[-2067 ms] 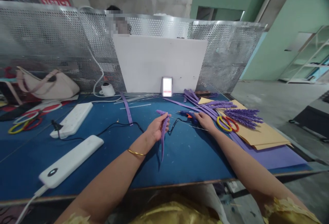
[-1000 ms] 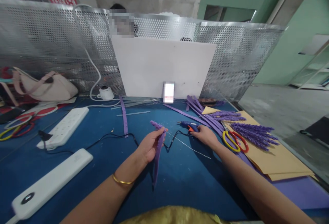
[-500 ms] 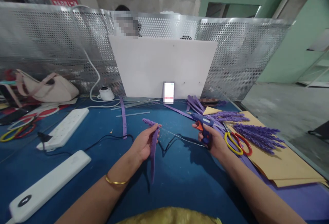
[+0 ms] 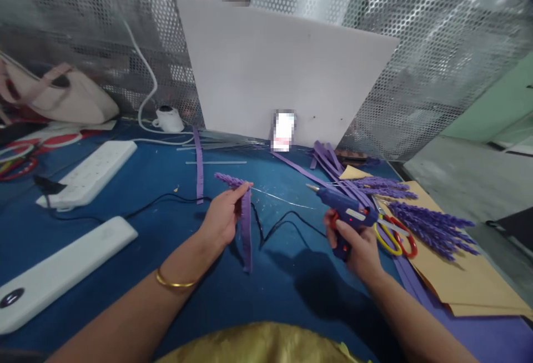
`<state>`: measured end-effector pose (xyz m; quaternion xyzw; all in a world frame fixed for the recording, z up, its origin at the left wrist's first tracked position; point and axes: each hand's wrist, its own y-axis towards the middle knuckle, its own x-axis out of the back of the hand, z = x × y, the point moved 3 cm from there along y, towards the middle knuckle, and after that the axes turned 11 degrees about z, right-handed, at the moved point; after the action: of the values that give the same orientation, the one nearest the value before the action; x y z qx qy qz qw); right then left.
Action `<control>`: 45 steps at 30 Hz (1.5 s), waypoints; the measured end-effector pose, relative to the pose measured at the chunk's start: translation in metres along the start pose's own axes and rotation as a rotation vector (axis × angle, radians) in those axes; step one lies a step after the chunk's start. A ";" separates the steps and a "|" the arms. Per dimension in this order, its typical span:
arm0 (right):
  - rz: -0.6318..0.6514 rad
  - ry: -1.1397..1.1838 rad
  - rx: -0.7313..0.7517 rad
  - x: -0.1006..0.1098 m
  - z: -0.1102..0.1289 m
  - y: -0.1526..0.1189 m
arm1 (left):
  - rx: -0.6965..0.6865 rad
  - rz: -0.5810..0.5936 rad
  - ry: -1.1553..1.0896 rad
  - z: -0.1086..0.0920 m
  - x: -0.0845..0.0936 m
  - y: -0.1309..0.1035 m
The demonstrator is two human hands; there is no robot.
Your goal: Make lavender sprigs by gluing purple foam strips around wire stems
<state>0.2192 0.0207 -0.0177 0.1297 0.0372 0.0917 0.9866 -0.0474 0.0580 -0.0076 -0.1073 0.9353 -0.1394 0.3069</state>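
Between thumb and fingers, my left hand point(image 4: 225, 212) pinches a small purple flower spike point(image 4: 228, 180) on a thin wire stem point(image 4: 283, 200) that runs off to the right. A fringed purple strip point(image 4: 247, 235) hangs down from the same fingers. My right hand point(image 4: 356, 241) is wrapped round the handle of a blue glue gun point(image 4: 347, 207), its nozzle aimed left, above the table and apart from the spike. Red-and-yellow scissors point(image 4: 395, 235) lie just right of the gun.
Finished purple flower stems point(image 4: 433, 224) rest on brown paper point(image 4: 470, 280) at right. White power strips point(image 4: 91, 174) lie at left, with a black cord point(image 4: 158, 201) crossing the blue table point(image 4: 266, 302). A lit phone point(image 4: 283, 131) leans on a white board point(image 4: 266, 69).
The view has tilted down. The glue gun has turned more level and side-on, and the wire's right end is now free of my right hand. My left hand still pinches the spike.
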 end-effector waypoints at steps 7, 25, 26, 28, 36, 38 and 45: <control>0.266 -0.024 -0.105 -0.032 0.003 -0.018 | 0.051 0.117 0.068 0.011 -0.004 -0.007; 0.297 -0.648 0.120 -0.041 0.012 -0.024 | 0.177 0.291 0.180 0.034 -0.013 -0.024; 0.302 -0.656 0.123 -0.042 0.013 -0.023 | 0.177 0.297 0.180 0.034 -0.013 -0.024; 0.305 -0.663 0.125 -0.043 0.015 -0.022 | 0.170 0.308 0.175 0.034 -0.014 -0.025; 0.306 -0.719 0.091 -0.042 0.016 -0.024 | 0.150 0.308 0.160 0.033 -0.014 -0.025; 0.305 -0.716 0.076 -0.041 0.015 -0.024 | 0.149 0.310 0.164 0.033 -0.014 -0.025; 0.303 -0.733 0.061 -0.041 0.013 -0.023 | 0.157 0.319 0.160 0.034 -0.015 -0.026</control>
<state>0.1843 -0.0119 -0.0091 0.1870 -0.3344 0.1829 0.9054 -0.0127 0.0316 -0.0172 0.0779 0.9482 -0.1696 0.2569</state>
